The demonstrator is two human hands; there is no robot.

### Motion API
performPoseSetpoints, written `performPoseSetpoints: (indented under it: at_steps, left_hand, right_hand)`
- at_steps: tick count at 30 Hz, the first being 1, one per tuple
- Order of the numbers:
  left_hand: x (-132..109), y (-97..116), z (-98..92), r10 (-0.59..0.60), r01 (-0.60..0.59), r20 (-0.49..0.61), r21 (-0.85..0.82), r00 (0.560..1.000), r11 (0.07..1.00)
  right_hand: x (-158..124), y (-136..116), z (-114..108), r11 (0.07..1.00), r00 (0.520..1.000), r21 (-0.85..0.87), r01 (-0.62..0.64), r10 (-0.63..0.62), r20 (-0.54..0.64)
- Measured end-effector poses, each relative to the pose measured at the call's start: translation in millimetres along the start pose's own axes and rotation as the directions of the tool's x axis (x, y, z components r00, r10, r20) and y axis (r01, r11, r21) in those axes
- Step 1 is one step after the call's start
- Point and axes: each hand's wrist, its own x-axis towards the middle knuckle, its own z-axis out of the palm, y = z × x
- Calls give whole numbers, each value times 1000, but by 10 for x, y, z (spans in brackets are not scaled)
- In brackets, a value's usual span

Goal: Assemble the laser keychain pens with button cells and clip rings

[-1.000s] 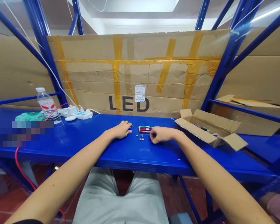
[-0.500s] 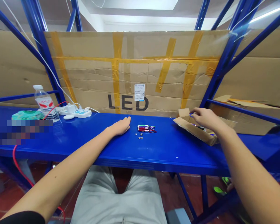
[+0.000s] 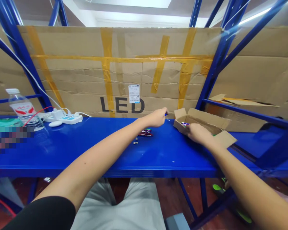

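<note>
My left hand (image 3: 156,118) is stretched across the table, closed around a small blue object (image 3: 166,114) of which only the tip shows. My right hand (image 3: 198,132) is at the near side of an open cardboard box (image 3: 180,127), its fingertips hidden at the box's edge. Inside the box, by those fingers, lie shiny coloured pen-like sticks (image 3: 184,124). A small group of red and green metallic pen-like sticks (image 3: 146,134) rests on the table, partly covered by my left forearm. Just in front of them sit several small round silver pieces, perhaps button cells (image 3: 135,142).
The blue table (image 3: 105,153) runs along a big cardboard panel (image 3: 86,76) marked LED. At the left stand a water bottle (image 3: 25,110), a green packet (image 3: 4,122) and a white power strip (image 3: 70,118) with cables. Blue rack posts (image 3: 212,64) rise behind.
My left hand has moved right toward the box and now holds a small blue object; a blue thing was in my right hand before. My right hand has lowered to the box's near side.
</note>
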Motion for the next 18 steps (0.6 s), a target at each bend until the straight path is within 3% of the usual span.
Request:
performPoseSetpoints:
  at_steps: [5, 9, 14, 18]
  left_hand:
    - [317, 181, 200, 125, -125, -35, 7, 992, 992]
    - [470, 177, 311, 148, -152, 69, 59, 987, 987]
    - [446, 122, 452, 180, -205, 199, 112, 963, 972]
    - [415, 59, 489, 233, -252, 188, 86, 954, 964]
  right_hand:
    - [-335, -330, 30, 972, 976, -157, 174, -191, -101]
    - [-500, -514, 118, 923, 908, -219, 315, -361, -214]
    - [-576, -525, 196, 898, 845, -236, 372, -433, -313]
    - [-624, -455, 224, 884, 818, -216, 414, -465, -338]
